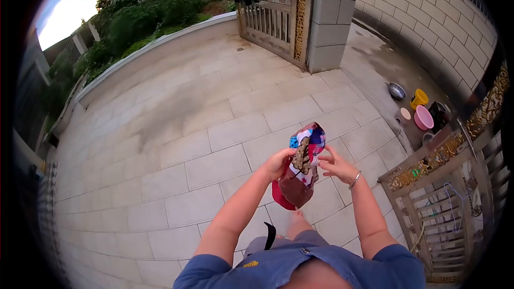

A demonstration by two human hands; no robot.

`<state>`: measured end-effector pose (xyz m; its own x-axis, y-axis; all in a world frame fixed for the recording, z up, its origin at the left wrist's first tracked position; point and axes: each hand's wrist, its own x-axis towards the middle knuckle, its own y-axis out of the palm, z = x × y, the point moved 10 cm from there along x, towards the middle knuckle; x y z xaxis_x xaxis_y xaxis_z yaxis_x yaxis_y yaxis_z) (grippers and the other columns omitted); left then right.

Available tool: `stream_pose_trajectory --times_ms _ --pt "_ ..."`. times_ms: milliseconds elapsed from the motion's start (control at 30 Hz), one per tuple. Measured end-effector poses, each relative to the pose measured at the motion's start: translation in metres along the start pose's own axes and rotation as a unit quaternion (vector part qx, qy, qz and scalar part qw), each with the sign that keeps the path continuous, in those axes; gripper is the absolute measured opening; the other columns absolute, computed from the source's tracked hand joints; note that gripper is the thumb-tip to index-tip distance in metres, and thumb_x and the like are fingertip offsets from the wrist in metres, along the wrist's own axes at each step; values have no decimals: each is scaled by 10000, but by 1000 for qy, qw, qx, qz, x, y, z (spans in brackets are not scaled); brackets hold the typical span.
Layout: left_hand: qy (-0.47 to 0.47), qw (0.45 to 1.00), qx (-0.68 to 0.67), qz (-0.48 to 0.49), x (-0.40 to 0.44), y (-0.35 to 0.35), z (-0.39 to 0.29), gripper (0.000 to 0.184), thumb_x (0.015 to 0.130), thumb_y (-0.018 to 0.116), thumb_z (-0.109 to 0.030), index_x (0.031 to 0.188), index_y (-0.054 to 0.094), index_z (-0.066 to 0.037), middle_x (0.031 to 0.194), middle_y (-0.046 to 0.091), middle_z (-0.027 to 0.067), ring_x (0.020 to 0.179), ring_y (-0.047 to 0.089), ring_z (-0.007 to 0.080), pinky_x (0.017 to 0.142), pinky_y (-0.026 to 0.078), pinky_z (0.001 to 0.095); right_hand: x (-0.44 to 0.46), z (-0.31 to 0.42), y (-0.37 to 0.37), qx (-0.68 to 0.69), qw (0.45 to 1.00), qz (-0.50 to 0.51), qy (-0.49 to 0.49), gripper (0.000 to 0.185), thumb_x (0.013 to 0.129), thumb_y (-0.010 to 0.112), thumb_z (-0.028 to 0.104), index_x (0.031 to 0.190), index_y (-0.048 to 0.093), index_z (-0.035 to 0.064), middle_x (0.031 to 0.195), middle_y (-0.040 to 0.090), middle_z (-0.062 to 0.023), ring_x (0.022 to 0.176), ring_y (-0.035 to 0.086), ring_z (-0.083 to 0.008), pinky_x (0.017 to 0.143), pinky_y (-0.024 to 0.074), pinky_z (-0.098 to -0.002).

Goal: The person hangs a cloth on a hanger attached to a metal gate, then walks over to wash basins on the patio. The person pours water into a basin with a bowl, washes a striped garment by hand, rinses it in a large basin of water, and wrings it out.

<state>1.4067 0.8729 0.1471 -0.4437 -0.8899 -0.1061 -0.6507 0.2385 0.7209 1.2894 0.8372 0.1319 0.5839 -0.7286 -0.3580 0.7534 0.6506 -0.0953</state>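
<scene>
Blue shirt beneath multicoloured, patterned cloth.

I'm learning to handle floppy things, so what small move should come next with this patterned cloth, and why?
I'd probably close the right hand on the cloth's right side: its fingers look spread there, and the left hand seems to grip the opposite side, so a second hold would likely steady it.

Soft daylight, white glare in the upper-left sky, strong fisheye curving, dark vignetted edges
</scene>
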Motion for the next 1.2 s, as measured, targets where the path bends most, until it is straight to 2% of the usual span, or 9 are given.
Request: stream_pose_trajectory --times_ms 267,567,633,700,767,800,867,967,1200 --pt "5 991 129 -21 74 -95 -94 315 812 572 -254 1015 538 -17 922 578 42 807 545 125 689 452 263 174 -2 11 126 985 118 13 190 810 515 73 995 537 40 838 587 -13 762 557 -99 643 467 -238" --pt "-154 927 317 -128 99 -206 -168 266 753 637 -184 963 557 -41 833 570 14 733 520 92 628 434 259 257 129 -63 199 972 11 -124 259 757 570 16 1012 532 -4 861 591 -22 764 551 -93 672 457 -236" --pt "-34 877 471 -88 126 -222 -193 345 719 672 -213 986 548 -34 874 581 35 776 530 110 681 441 266 260 171 -58 81 973 28 -215 254 761 574 26 1010 534 5 860 588 -14 763 539 -80 682 448 -234" --pt "-185 838 512 -23 147 -234 -180 621 632 722 -360 1124 490 -62 1077 534 116 1039 465 234 909 346 370 263 189 -53 7 969 29 -247 249 755 590 57 993 537 10 841 587 0 762 522 -64 687 436 -230" --pt "-115 566 814 -62 182 -219 -212 671 610 698 -461 1144 477 -120 1211 431 153 1167 325 333 943 219 550 274 186 -55 -16 976 32 -213 247 751 592 92 972 529 -1 790 583 -26 735 521 -79 663 432 -233" --pt "-65 556 827 -56 199 -217 -214 675 598 677 -495 1142 473 -151 1246 378 165 1183 250 396 907 110 653 272 190 -56 -48 968 18 -245 269 751 592 90 994 518 0 808 575 -34 749 513 -77 665 432 -236" --pt "55 601 797 34 239 -188 -215 615 630 663 -381 1154 461 -129 1109 468 143 1109 337 371 949 106 599 267 195 -77 -90 962 -46 -254 294 754 593 100 1018 504 5 824 563 -53 757 508 -83 663 433 -242" --pt "55 882 463 68 260 -218 -205 428 792 540 -86 1197 415 -28 1096 521 64 979 490 137 821 401 260 255 201 -79 -41 963 -142 -225 323 757 603 133 1027 494 -7 865 569 -74 761 514 -108 673 435 -264" --pt "-13 921 352 169 317 -111 -133 281 791 506 -40 1067 514 9 1010 562 60 904 529 140 782 424 269 122 140 -132 -70 857 -474 -188 700 720 672 277 1239 298 -9 1116 483 -153 977 495 -190 846 403 -279"
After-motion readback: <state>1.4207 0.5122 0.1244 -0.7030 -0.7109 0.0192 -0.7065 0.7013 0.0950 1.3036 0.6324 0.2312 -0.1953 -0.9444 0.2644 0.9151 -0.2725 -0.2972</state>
